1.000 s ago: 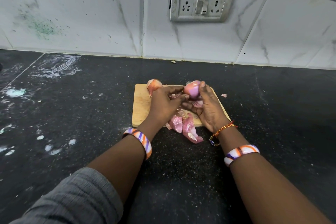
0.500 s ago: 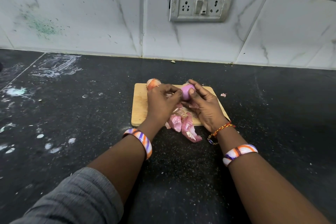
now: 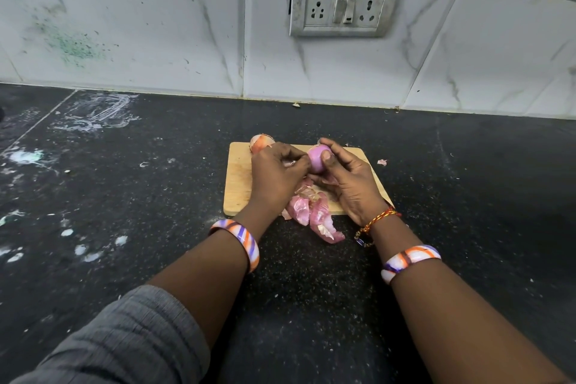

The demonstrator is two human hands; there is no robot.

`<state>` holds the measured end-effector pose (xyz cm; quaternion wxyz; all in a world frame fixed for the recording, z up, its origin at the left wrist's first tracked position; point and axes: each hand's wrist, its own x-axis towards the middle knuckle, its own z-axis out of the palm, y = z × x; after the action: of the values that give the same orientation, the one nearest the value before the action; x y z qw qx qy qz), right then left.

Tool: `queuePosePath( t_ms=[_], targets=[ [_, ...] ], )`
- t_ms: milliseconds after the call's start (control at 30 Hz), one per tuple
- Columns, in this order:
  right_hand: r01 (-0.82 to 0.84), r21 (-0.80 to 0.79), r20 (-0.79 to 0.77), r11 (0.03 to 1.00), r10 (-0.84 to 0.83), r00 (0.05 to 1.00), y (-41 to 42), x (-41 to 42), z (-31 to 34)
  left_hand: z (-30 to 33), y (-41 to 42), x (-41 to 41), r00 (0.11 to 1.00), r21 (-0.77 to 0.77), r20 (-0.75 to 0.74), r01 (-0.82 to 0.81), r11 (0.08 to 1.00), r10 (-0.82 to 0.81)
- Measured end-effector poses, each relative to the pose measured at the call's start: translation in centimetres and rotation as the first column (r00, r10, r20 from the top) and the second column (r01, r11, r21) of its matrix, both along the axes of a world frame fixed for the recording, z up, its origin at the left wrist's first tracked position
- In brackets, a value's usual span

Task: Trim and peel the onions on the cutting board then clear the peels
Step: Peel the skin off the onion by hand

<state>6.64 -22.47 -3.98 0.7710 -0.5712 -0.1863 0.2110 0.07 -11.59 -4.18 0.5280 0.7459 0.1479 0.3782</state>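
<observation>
We see only part of the peeled onion [image 3: 317,159]: the right hand [image 3: 349,184] wraps its far and right sides, and the left hand [image 3: 276,178] covers its left edge. The left hand's fingers [image 3: 296,156] curl at the onion, but we cannot tell whether they pinch a strip of skin or only touch it. The unpeeled onion [image 3: 260,143] is half hidden behind the left hand. Both hands cover the middle of the cutting board [image 3: 238,178] and the top of the peel pile [image 3: 311,212]. The frame's lower edge cuts off our grey sleeve [image 3: 124,343] and right forearm [image 3: 461,321]. The scrap [image 3: 382,161] on the table [image 3: 124,196] is too small to identify.
</observation>
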Motion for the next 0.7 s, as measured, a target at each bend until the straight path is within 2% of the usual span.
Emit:
queuePosePath(
  t_ms=[167,500,700],
  targets=[
    [0.034,0.001,0.005,0.999,-0.034,0.999,0.05,0.0,-0.08,0.02,-0.15,-0.04,1.0,0.065,-0.003,0.01,0.998,-0.01],
    [0.013,-0.026,0.04,1.0,-0.012,0.999,-0.05,-0.03,-0.13,0.02,-0.06,-0.12,1.0,0.069,-0.025,-0.007,0.998,0.009],
    [0.014,-0.058,0.087,0.998,-0.009,0.996,-0.05,-0.15,-0.08,0.1,-0.51,-0.35,0.994,0.18,-0.076,-0.061,0.982,0.076]
  ],
)
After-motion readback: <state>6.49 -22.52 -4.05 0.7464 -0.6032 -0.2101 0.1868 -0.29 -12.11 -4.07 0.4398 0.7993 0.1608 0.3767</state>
